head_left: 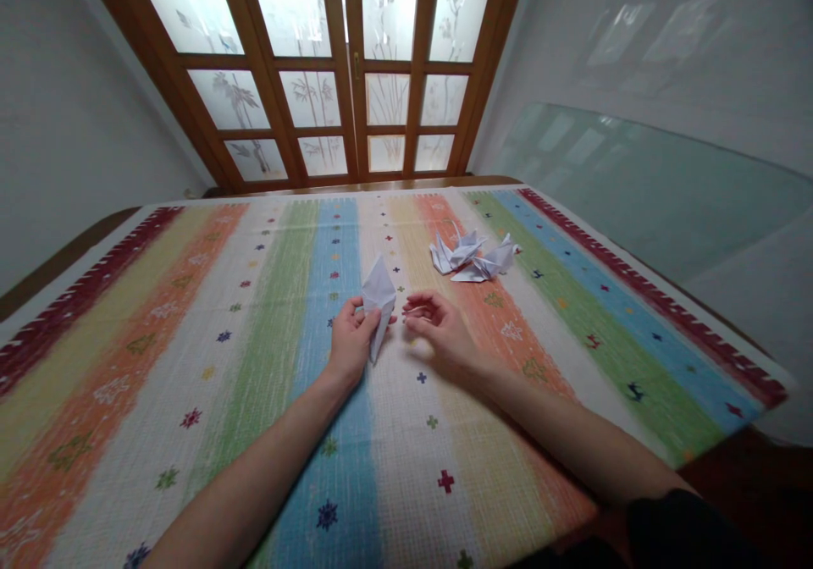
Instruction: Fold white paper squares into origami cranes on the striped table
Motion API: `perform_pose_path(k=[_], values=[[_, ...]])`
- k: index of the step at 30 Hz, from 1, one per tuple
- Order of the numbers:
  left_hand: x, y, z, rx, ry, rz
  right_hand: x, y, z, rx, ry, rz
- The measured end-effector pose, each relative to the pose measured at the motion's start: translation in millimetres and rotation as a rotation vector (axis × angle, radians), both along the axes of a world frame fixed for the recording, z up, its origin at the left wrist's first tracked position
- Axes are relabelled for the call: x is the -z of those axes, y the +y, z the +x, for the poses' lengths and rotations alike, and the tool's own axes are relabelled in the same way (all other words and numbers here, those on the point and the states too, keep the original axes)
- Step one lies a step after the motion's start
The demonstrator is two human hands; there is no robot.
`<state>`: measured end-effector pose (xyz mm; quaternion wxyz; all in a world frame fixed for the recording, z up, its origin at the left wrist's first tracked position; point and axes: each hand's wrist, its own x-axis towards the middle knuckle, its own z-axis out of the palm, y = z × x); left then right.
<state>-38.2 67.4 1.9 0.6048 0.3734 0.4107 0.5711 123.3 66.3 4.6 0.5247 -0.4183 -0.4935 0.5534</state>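
Observation:
My left hand [352, 338] grips a folded white paper [379, 287] between thumb and fingers, above the middle of the table. The paper is a long diamond shape with a pointed top and a narrow lower tip. Just to its right, my right hand [439, 329] is apart from the paper, its fingers curled with a gap between thumb and fingertips. Nothing shows between those fingers. Beyond my right hand, several folded white paper cranes [473, 256] lie in a cluster on the cloth.
A striped, patterned tablecloth [267, 340] covers the table. Wooden doors with frosted panes [311, 86] stand behind its far edge. A pale glass panel [635, 188] is at the right wall, and a plain wall [76, 120] rises on the left.

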Motion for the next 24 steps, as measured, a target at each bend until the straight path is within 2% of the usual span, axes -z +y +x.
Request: perform_pose_path(k=[3, 6, 10, 14, 16, 20, 24], values=[[1.0, -3, 2, 0.027, -0.037, -0.024, 0.4, 0, -18, -0.026, -0.059, 0.001], [1.7, -4, 3, 0.021, -0.014, -0.037, 0.8, 4, -28, 0.042, -0.151, 0.069], [0.2, -2, 1, -0.032, 0.102, 0.010, 0.8, 6, -29, 0.103, -0.231, 0.122], [-0.7, -1, 0, -0.089, 0.240, 0.106, -1.0, 4, -28, 0.062, -0.284, 0.166], [0.4, -1, 0, -0.124, 0.263, 0.132, -0.7, 3, -30, 0.073, -0.279, 0.180], [3.5, -2, 2, -0.177, 0.246, 0.138, 2.2, -1, -36, 0.189, -0.156, 0.153], [2.8, -3, 3, -0.155, 0.167, 0.096, 3.0, -4, -39, 0.240, -0.147, 0.160]])
